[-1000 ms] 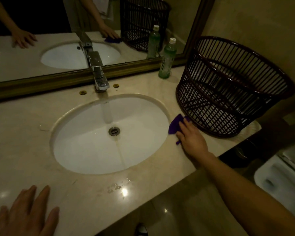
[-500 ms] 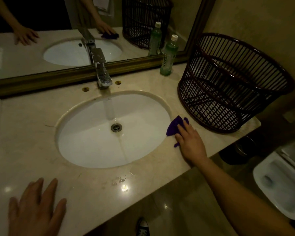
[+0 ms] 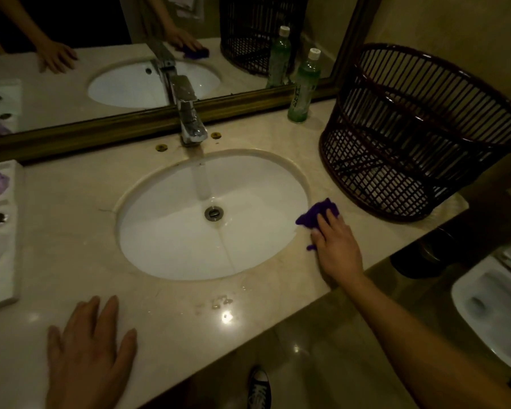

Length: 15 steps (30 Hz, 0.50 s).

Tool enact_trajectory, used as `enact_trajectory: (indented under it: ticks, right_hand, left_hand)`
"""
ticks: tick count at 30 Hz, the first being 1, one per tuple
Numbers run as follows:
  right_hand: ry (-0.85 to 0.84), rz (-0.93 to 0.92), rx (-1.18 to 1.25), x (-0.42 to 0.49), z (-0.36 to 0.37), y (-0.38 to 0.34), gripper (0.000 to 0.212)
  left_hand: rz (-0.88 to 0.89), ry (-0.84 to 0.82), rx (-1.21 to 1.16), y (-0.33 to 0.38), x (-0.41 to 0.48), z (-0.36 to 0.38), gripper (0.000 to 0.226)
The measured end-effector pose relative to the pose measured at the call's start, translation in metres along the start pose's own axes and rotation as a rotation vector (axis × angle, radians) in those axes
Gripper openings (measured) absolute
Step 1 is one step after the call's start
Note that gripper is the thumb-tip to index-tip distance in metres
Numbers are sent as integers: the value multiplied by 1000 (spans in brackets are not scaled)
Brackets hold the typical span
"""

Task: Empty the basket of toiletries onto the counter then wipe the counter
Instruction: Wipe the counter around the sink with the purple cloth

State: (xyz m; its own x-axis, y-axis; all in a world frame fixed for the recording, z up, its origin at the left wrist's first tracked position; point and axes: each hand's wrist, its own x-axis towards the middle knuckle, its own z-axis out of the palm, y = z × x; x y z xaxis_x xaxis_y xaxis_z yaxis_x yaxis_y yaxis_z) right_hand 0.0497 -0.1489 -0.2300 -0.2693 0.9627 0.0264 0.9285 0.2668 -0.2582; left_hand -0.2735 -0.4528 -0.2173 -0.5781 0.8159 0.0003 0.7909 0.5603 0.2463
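Basket (image 3: 419, 137), one dark slatted one, stands on the counter (image 3: 71, 231) just beyond and to the right of the right hand's (image 3: 337, 246) fingertips; what lies inside it I cannot tell. That hand's fingers (image 3: 328, 219) lie straight, pressing one purple cloth (image 3: 316, 215) down at the right rim of the one sink (image 3: 174, 246). Left of those fingers, one faucet (image 3: 189, 119) runs water into the sink. One green bottle (image 3: 303, 90) stands upright well beyond them. The left hand (image 3: 86, 349) lies flat, fingers spread and relaxed, holding nothing; beyond and left of its fingertips, one white tray (image 3: 0, 261) carries small dark items.
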Motion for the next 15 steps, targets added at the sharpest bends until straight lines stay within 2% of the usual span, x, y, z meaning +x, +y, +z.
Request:
enact_trajectory:
  ticks: [3, 6, 8, 9, 13, 15]
  right_hand:
    - [-18, -143, 45, -68, 13, -34, 48]
    - [-76, -375, 53, -130, 25, -80, 49]
    - [-78, -556, -22, -126, 23, -88, 46]
    - [-34, -583, -57, -112, 23, -84, 43]
    - [-39, -271, 5, -64, 17, -66, 45]
    - [-20, -218, 26, -76, 25, -75, 47]
  left_hand:
    - [24, -19, 0, -4, 0, 2, 94]
    - [40, -45, 13, -13, 0, 9, 85]
    - [37, -40, 25, -16, 1, 11, 74]
    - [34, -43, 35, -15, 1, 11, 71]
    - [37, -69, 65, -15, 0, 4, 70]
    - [41, -80, 63, -24, -3, 4, 71]
